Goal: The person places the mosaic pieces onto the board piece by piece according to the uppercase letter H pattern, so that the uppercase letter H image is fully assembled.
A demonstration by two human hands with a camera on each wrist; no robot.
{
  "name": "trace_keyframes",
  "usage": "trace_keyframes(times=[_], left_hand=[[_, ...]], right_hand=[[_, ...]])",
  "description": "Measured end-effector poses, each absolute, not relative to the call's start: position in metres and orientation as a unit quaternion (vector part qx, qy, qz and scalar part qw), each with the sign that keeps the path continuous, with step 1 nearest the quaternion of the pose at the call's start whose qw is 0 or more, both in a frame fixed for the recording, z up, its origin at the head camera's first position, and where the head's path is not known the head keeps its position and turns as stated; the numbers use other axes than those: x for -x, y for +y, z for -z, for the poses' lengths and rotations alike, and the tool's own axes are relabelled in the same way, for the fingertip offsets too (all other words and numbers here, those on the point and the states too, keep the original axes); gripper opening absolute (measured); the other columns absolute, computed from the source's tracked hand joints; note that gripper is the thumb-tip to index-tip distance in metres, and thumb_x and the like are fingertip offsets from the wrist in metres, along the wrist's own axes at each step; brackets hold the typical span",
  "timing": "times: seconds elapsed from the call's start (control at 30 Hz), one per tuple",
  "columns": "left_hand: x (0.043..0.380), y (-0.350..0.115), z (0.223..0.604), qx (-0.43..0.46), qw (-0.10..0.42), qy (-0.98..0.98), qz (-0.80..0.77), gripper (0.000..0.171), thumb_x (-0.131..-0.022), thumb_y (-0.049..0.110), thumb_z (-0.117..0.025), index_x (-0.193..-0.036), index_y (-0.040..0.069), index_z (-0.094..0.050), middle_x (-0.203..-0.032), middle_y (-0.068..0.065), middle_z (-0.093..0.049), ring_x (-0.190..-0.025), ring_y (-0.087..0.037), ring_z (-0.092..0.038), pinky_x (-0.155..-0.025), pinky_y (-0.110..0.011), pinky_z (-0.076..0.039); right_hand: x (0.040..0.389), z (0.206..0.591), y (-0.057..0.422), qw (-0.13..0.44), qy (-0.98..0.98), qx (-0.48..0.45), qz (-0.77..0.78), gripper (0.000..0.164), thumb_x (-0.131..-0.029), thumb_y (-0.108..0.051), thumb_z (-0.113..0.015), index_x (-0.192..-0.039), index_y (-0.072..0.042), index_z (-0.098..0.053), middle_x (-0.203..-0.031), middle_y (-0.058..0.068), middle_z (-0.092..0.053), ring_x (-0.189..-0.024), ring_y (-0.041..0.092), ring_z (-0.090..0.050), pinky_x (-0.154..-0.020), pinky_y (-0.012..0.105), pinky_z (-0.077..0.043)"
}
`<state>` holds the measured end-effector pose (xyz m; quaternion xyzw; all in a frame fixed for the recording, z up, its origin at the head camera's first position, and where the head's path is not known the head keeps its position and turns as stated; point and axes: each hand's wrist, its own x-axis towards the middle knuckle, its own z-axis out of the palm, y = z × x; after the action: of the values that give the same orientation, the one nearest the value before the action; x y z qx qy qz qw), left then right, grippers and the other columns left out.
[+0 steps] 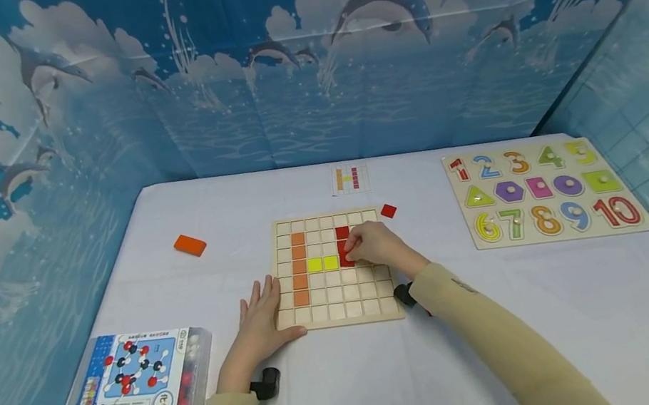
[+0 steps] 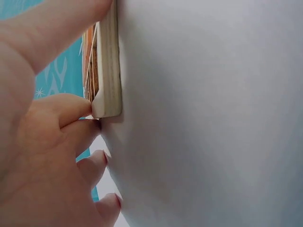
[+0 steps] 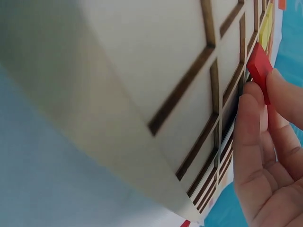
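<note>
A wooden grid board (image 1: 353, 311) lies on the white table. My right hand (image 1: 379, 245) pinches a red square tile (image 3: 260, 71) between thumb and fingers, close over the board's grid, beside two yellow tiles (image 1: 323, 263). Other red tiles (image 1: 341, 233) sit in the same column, partly covered by the hand. A column of orange tiles (image 1: 299, 269) fills cells on the left side. My left hand (image 1: 259, 324) has its fingers spread along the board's left edge, thumb at the front corner. In the left wrist view, thumb and fingertips are right at the board's edge (image 2: 110, 71).
Beyond the board lies a printed pattern card (image 1: 349, 179). A loose red tile (image 1: 388, 211) sits off its far right corner, an orange block (image 1: 190, 245) to its left. A number-and-shape puzzle (image 1: 465, 206) is at the right, a clear plastic molecule-kit box (image 1: 200, 369) at the left.
</note>
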<state>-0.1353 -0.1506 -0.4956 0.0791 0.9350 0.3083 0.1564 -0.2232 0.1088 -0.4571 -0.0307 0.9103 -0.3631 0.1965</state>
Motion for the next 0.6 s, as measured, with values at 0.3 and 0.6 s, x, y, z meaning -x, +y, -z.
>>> trace_keyframes(times=[0.3,0.6], left_hand=[[0.1362,-0.1509,0.4944,-0.076,0.162,0.933,-0.313,0.107,-0.077,0.035,-0.083,-0.155,-0.001,-0.020,-0.164,-0.019,-0.012,-0.153,-0.040,0.001,-0.120,-0.063,0.003],[0.1370,-0.1504,0.4970,-0.077,0.163,0.933,-0.312,0.107,-0.077,0.035,-0.083,-0.155,0.000,-0.019,-0.164,-0.019,-0.011,-0.153,-0.039,0.002,-0.120,-0.063,0.003]], right_hand=[[0.2235,0.4594,0.1033,0.176,0.925,0.042,0.333,0.009,-0.086,-0.011,-0.075,-0.081,-0.006,-0.069,-0.084,0.005,-0.064,-0.078,0.018,-0.053,-0.062,0.022,-0.043],[0.2203,0.4609,0.1051,0.166,0.925,0.049,0.337,0.007,-0.086,-0.011,-0.074,-0.083,-0.006,-0.070,-0.083,0.005,-0.064,-0.079,0.018,-0.054,-0.064,0.023,-0.044]])
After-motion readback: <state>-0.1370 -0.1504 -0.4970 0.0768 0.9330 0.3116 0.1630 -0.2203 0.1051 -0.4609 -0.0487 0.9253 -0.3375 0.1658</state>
